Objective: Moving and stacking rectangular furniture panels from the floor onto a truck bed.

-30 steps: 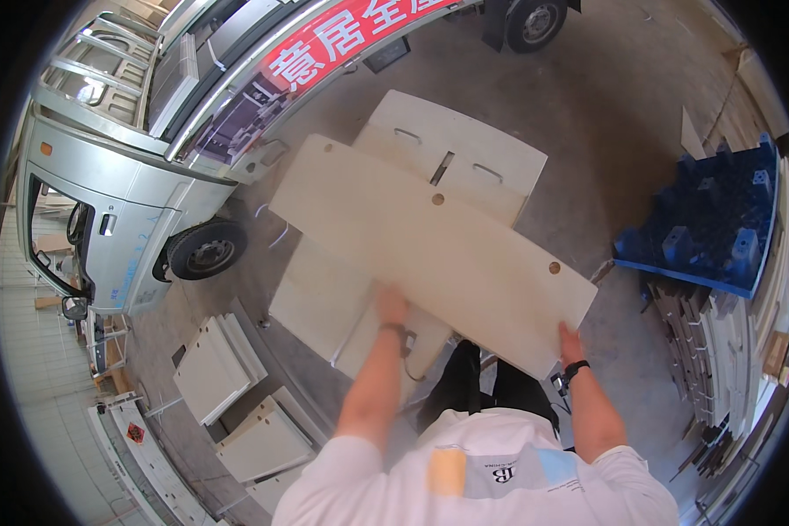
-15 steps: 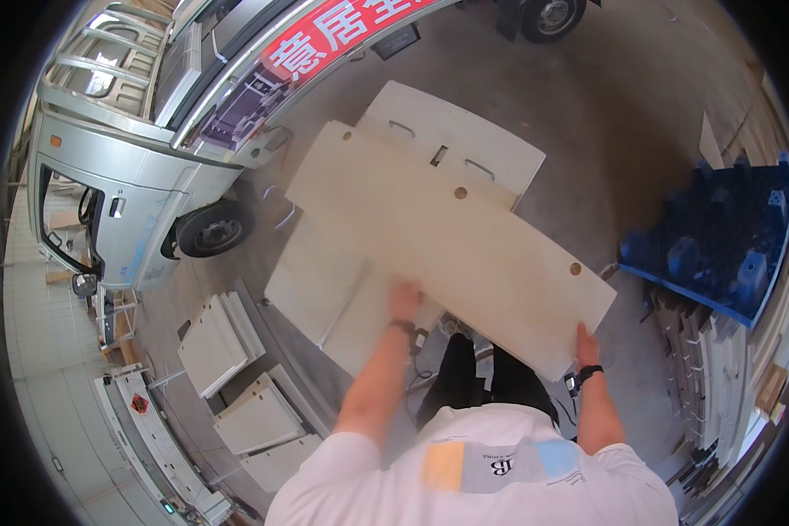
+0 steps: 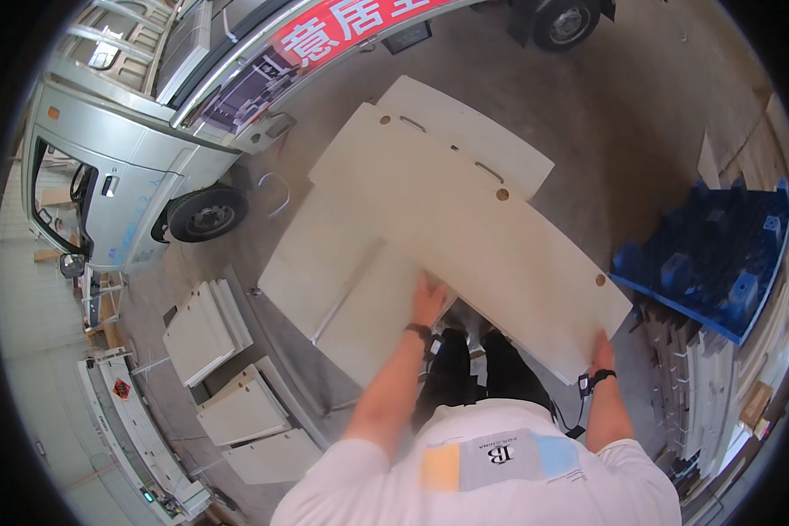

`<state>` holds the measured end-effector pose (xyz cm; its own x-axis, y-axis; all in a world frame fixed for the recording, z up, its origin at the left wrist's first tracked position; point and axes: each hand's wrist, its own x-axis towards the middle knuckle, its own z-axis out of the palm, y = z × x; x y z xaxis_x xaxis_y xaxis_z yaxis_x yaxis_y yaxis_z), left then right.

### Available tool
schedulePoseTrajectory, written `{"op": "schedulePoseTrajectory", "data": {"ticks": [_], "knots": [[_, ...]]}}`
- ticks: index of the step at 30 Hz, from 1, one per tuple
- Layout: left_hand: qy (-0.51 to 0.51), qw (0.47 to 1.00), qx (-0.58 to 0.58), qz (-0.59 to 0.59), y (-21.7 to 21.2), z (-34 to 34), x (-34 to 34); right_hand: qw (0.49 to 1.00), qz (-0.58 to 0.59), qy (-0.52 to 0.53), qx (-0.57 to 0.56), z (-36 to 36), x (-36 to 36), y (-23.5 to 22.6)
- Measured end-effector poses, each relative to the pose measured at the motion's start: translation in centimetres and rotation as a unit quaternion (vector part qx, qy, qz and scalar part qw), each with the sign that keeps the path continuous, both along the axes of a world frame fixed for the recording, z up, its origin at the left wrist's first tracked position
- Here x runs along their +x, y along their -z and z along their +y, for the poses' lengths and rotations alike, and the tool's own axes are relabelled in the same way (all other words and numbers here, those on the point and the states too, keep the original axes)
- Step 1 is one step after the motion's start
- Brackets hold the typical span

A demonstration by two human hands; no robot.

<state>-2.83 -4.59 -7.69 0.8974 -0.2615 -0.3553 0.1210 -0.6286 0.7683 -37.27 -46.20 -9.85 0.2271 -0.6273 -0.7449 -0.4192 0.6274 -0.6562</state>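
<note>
A long cream board (image 3: 465, 230) with three round holes along its far side lies slantwise in front of me, over other flat panels. My left hand (image 3: 427, 300) grips its near edge around the middle, fingers closed at the edge and partly hidden. Around the right end, near the corner, my right hand (image 3: 602, 352) holds the same board, its fingertips partly out of sight. Beneath the far side is a cream panel (image 3: 473, 123) with two grey handles. Another pale panel (image 3: 311, 272), with a strip across it, extends under the board on the left.
A silver truck (image 3: 118, 145) stands at the left. Stacked panels (image 3: 206, 337) and further boards (image 3: 241, 408) lie on the floor at lower left. At the right, a blue plastic pallet (image 3: 710, 263) rests over a pile of boards (image 3: 688, 386). A thin cable (image 3: 280, 197) lies near the truck wheel.
The long board has shifted right and now covers most of a dark slot in the handled panel. Both my hands have moved right with it, keeping their places at its edges.
</note>
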Motion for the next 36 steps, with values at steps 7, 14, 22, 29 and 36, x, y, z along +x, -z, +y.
{"op": "schedulePoseTrajectory", "data": {"ticks": [7, 14, 22, 29, 36], "knots": [[-0.246, 0.932, 0.085, -0.254, 6.4, 19.3, -6.0, 0.787, 0.381, -0.235, -0.425, 0.1, 3.2, -4.9], [-0.694, 0.695, -0.098, 0.158, 6.2, 33.8, -4.8, 0.872, -0.015, -0.318, -0.371, 10.8, 18.5, -13.7], [-0.735, 0.647, -0.169, 0.11, -0.2, 37.3, 0.1, 0.682, -0.167, -0.593, -0.393, 26.8, 34.9, -23.6], [-0.241, 0.878, 0.149, -0.385, -16.4, 27.0, 5.1, 0.41, -0.37, -0.664, -0.504, 38.4, 43.9, -27.2], [-0.092, 0.91, 0.023, -0.405, -23.6, 20.5, 4.4, 0.259, -0.248, -0.725, -0.589, 35.7, 49.1, -24.3]]}}
